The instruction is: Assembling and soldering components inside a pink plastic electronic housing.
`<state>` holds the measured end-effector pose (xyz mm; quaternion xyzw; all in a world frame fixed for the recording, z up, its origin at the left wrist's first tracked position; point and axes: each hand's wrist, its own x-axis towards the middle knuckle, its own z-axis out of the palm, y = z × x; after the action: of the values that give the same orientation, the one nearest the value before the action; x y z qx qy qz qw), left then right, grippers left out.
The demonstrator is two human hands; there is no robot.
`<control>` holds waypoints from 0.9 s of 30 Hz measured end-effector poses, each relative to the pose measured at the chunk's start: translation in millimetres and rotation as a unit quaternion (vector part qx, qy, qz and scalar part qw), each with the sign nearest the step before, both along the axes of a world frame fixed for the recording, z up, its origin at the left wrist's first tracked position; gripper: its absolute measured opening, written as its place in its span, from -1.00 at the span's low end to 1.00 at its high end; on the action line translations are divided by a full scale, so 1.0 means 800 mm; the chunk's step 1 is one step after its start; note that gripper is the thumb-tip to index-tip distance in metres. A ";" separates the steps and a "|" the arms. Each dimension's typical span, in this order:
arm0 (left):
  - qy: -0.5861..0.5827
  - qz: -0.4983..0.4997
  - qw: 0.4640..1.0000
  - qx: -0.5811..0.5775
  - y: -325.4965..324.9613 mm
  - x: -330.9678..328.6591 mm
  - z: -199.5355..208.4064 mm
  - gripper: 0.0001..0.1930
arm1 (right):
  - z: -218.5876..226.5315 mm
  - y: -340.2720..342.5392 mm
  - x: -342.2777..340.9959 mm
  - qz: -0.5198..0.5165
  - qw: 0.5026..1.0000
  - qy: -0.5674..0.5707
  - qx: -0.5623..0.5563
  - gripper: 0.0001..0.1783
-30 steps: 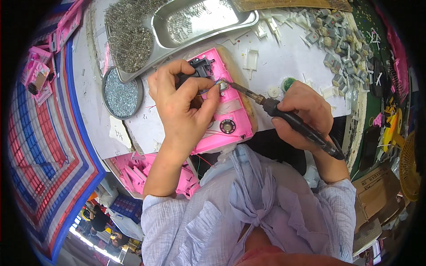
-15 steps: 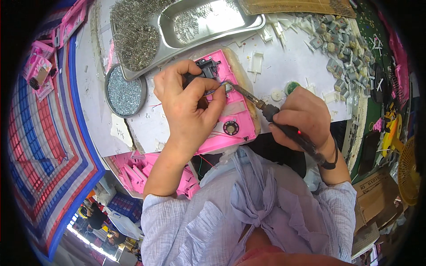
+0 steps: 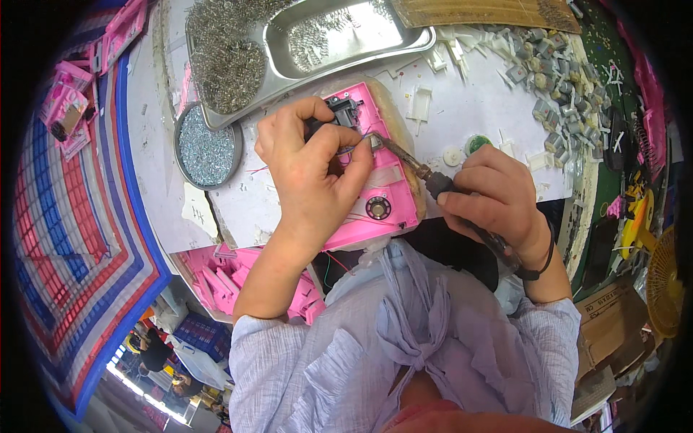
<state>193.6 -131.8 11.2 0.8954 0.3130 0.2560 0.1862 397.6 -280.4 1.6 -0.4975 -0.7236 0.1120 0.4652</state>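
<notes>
Pink plastic housing [image 3: 397, 193] lies on the white worktop [image 3: 462, 97], directly in front of the person, a round speaker [image 3: 377, 208] set in its near end and a black mechanism [image 3: 345, 110] in its far end. Over the housing's left side, the left hand [image 3: 309, 162] brings thumb and forefinger to a narrow pinch by a small metal part; whether a wire sits between them I cannot tell, since the fingers hide it. From the housing's right, the right hand [image 3: 498, 191] grips a soldering iron [image 3: 436, 183], its tip at that part. Beyond the housing stands a metal tray [image 3: 413, 40] with coiled springs [image 3: 229, 79]; to its left, a round dish [image 3: 178, 153] of small silvery pieces. Grey-and-white components [image 3: 552, 94] heap up right of the housing. Nearer the person, left of it, pink parts [image 3: 234, 281] fill a box. Farther left hangs a striped sheet [image 3: 79, 216]; far right, a yellow fan [image 3: 664, 281] stands above a cardboard box [image 3: 610, 328].
</notes>
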 end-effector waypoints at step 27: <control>-0.026 -0.015 1.000 0.003 0.003 -0.004 -0.004 -0.84 | 0.008 0.001 0.001 -0.058 0.992 0.108 -0.028 -0.62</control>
<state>190.5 -129.6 8.0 0.8936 0.2940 0.2775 0.1952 398.7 -279.3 8.3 -0.5365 -0.6353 0.1585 0.5324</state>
